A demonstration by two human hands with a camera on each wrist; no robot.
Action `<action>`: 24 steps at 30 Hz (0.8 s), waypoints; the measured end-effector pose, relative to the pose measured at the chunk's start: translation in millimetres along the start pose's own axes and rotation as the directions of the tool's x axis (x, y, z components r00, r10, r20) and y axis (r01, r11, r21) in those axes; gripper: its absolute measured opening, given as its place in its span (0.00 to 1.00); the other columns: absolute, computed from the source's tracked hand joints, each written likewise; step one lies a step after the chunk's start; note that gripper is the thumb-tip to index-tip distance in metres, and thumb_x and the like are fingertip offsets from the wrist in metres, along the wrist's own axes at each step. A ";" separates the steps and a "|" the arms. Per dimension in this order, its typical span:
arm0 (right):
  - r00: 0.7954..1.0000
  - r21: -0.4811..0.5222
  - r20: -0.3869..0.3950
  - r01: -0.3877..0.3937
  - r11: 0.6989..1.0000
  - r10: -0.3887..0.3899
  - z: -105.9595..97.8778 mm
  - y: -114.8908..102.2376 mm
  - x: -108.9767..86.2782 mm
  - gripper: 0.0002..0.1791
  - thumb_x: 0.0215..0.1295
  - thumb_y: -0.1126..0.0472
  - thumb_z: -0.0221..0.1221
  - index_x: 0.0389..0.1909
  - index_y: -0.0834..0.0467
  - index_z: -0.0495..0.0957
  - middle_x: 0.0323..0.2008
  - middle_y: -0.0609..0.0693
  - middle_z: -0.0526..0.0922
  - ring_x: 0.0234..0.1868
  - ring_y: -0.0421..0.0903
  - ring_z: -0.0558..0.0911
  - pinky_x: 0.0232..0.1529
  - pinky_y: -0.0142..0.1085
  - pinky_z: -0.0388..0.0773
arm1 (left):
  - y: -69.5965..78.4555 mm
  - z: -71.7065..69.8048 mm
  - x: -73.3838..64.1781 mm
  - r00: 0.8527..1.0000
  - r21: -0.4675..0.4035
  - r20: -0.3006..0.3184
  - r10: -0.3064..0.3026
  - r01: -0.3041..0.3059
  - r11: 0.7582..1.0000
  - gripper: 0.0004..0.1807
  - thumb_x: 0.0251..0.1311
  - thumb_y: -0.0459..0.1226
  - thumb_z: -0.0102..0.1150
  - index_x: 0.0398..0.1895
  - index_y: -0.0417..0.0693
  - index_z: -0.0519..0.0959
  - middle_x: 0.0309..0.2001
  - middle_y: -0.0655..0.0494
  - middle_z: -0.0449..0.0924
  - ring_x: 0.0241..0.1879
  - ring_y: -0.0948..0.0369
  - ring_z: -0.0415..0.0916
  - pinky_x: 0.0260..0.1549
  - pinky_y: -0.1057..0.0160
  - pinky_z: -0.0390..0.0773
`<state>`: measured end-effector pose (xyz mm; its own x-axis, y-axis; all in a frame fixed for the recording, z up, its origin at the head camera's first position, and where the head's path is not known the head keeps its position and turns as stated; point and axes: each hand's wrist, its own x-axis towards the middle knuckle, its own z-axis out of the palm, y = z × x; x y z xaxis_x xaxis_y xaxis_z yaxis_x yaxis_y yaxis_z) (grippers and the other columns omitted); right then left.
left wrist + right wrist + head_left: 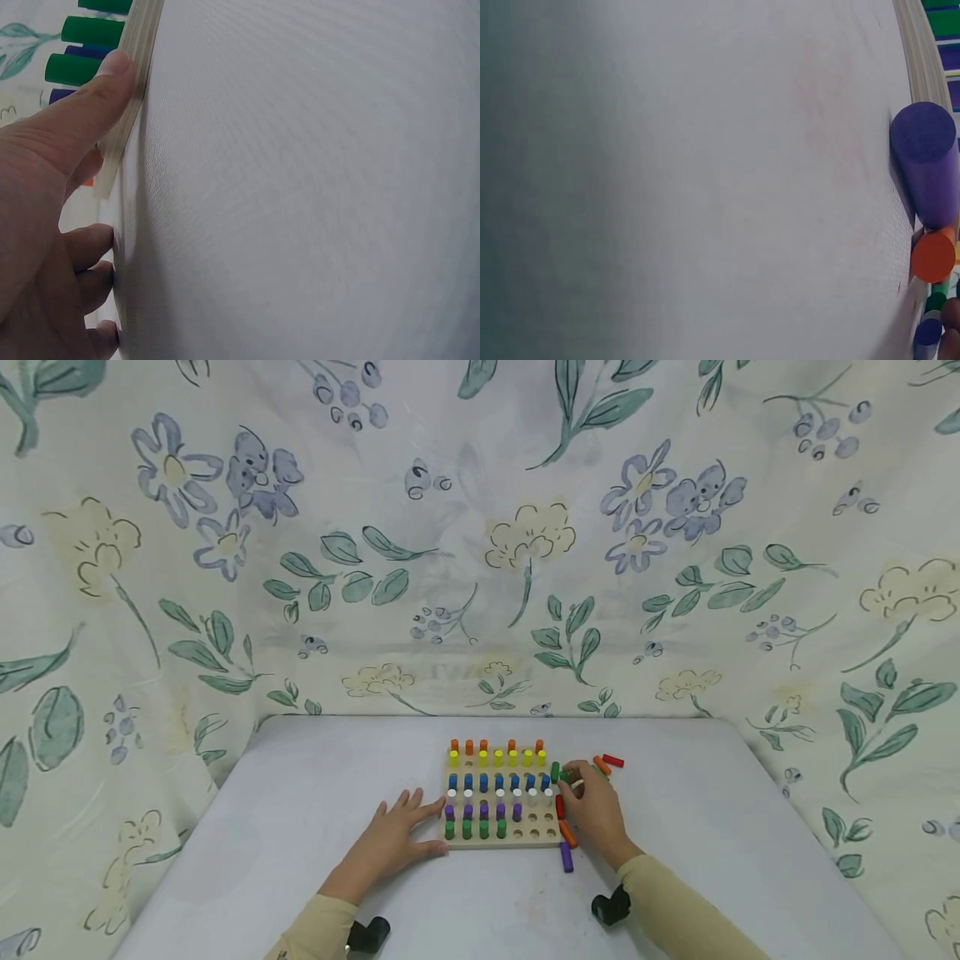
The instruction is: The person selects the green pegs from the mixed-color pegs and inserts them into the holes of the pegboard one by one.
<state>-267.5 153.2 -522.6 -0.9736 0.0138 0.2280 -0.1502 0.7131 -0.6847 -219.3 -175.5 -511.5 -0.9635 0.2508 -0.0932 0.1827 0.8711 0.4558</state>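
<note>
A wooden pegboard (498, 842) lies on the table with rows of orange, yellow, blue, white, purple and green pegs. My left hand (401, 835) spreads its fingers at the board's left side, and its thumb (112, 71) touches the edge beside a green peg (90, 31). Off the right side, my right hand (592, 802) bends its thumb and index finger among loose pegs, near a green peg (555, 772); I cannot tell whether it grips one. Along that side lie a red peg (560, 807), an orange peg (568, 834) and a purple peg (567, 857).
Beyond the right hand lie another orange peg (602, 766) and another red peg (613, 761). Bare holes (551, 832) show at the board's front right. A white table (285, 810) extends around it, with a flowered cloth (450, 568) behind.
</note>
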 end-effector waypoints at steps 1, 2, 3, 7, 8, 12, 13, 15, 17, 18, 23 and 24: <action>1.000 0.004 0.001 -0.001 1.000 0.001 0.1 0.0 -0.2 0.14 0.70 0.59 0.65 0.53 0.56 0.78 0.39 0.48 0.83 0.33 0.42 0.77 0.29 0.28 0.79 | 0.2 -0.2 -0.2 1.000 -0.002 -0.001 0.002 -0.002 1.000 0.45 0.53 0.60 0.71 0.74 0.55 0.71 0.75 0.34 0.58 0.76 0.36 0.49 0.73 0.31 0.43; 1.000 0.007 0.002 -0.001 1.000 0.001 0.2 0.2 -0.5 0.14 0.70 0.59 0.65 0.53 0.56 0.78 0.39 0.48 0.83 0.33 0.42 0.77 0.29 0.28 0.79 | 0.4 -0.4 -0.4 1.000 -0.003 -0.002 0.003 -0.003 1.000 0.45 0.53 0.60 0.71 0.73 0.55 0.71 0.75 0.34 0.58 0.76 0.35 0.49 0.73 0.31 0.43; 1.000 0.010 0.001 0.000 1.000 0.000 0.4 0.5 -0.6 0.14 0.70 0.59 0.65 0.52 0.56 0.78 0.38 0.48 0.83 0.33 0.42 0.77 0.29 0.29 0.79 | 0.7 -0.6 -0.5 1.000 -0.006 -0.003 0.005 -0.005 1.000 0.45 0.53 0.60 0.71 0.73 0.55 0.71 0.75 0.34 0.58 0.76 0.35 0.49 0.73 0.31 0.43; 1.000 0.009 -0.001 0.001 1.000 -0.001 1.0 1.3 -1.9 0.14 0.69 0.58 0.66 0.52 0.56 0.78 0.39 0.47 0.83 0.34 0.42 0.78 0.32 0.29 0.81 | 1.2 -0.6 -0.7 1.000 -0.010 -0.004 0.004 -0.004 1.000 0.44 0.54 0.59 0.71 0.73 0.55 0.71 0.75 0.34 0.58 0.76 0.35 0.49 0.73 0.31 0.43; 1.000 0.009 -0.002 0.000 1.000 0.000 1.3 1.8 -2.2 0.14 0.69 0.58 0.66 0.52 0.55 0.78 0.39 0.47 0.83 0.34 0.42 0.78 0.32 0.30 0.81 | 1.1 -0.4 -0.5 1.000 -0.008 -0.003 0.003 -0.003 1.000 0.44 0.54 0.59 0.71 0.73 0.54 0.71 0.75 0.34 0.58 0.76 0.35 0.49 0.73 0.31 0.43; 1.000 0.009 -0.003 -0.009 1.000 0.010 1.6 3.3 -3.9 0.13 0.70 0.58 0.65 0.52 0.54 0.77 0.39 0.46 0.83 0.35 0.42 0.80 0.35 0.31 0.83 | 1.0 0.6 0.5 1.000 -0.001 0.003 -0.006 0.006 1.000 0.45 0.54 0.60 0.71 0.74 0.55 0.71 0.76 0.34 0.58 0.76 0.35 0.49 0.73 0.31 0.43; 1.000 0.011 -0.001 -0.014 1.000 0.014 1.6 3.8 -4.5 0.13 0.70 0.57 0.65 0.52 0.54 0.77 0.38 0.46 0.83 0.35 0.42 0.79 0.35 0.31 0.83 | 1.0 0.7 0.8 1.000 0.001 0.004 -0.008 0.008 1.000 0.45 0.54 0.60 0.71 0.74 0.55 0.71 0.76 0.34 0.58 0.76 0.35 0.49 0.73 0.31 0.43; 1.000 0.022 0.003 -0.023 1.000 0.023 1.3 4.2 -5.7 0.13 0.70 0.57 0.65 0.51 0.53 0.77 0.38 0.46 0.83 0.35 0.42 0.79 0.35 0.31 0.83 | 0.9 0.9 1.2 1.000 0.003 0.007 -0.014 0.014 1.000 0.45 0.53 0.60 0.71 0.74 0.55 0.71 0.76 0.35 0.58 0.77 0.36 0.49 0.73 0.31 0.43; 1.000 0.033 0.009 -0.029 0.999 0.029 0.9 4.6 -6.8 0.12 0.70 0.57 0.65 0.51 0.53 0.77 0.37 0.45 0.83 0.35 0.43 0.79 0.35 0.32 0.82 | 1.0 0.8 1.6 1.000 0.005 0.008 -0.017 0.017 1.000 0.45 0.53 0.60 0.71 0.74 0.54 0.71 0.76 0.35 0.58 0.77 0.35 0.49 0.73 0.31 0.42; 1.000 0.038 0.011 -0.030 0.999 0.029 0.7 4.9 -7.3 0.12 0.70 0.57 0.65 0.51 0.53 0.77 0.37 0.45 0.83 0.35 0.43 0.79 0.35 0.32 0.82 | 1.1 0.6 1.7 1.000 0.006 0.007 -0.017 0.017 1.000 0.45 0.53 0.60 0.71 0.74 0.54 0.71 0.76 0.34 0.58 0.77 0.35 0.49 0.73 0.31 0.42; 1.000 0.058 0.023 -0.022 0.998 0.021 0.1 6.8 -8.1 0.12 0.70 0.58 0.64 0.51 0.53 0.77 0.38 0.45 0.83 0.36 0.42 0.79 0.35 0.30 0.82 | 2.1 0.3 1.1 1.000 0.003 0.008 -0.020 0.020 1.000 0.45 0.53 0.59 0.71 0.74 0.54 0.71 0.76 0.35 0.58 0.77 0.36 0.49 0.73 0.31 0.42; 1.000 0.056 0.026 -0.020 0.998 0.018 0.0 7.1 -8.1 0.12 0.70 0.58 0.64 0.51 0.53 0.77 0.38 0.45 0.83 0.36 0.42 0.79 0.35 0.30 0.82 | 2.3 0.2 0.9 1.000 0.000 0.009 -0.021 0.021 1.000 0.45 0.53 0.59 0.71 0.74 0.54 0.71 0.76 0.35 0.58 0.77 0.36 0.49 0.74 0.31 0.42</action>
<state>-260.7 158.2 -529.3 -0.9802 0.0089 0.1979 -0.1406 0.6723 -0.7268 -219.7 -173.1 -510.7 -0.9653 0.2366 -0.1106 0.1628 0.8761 0.4538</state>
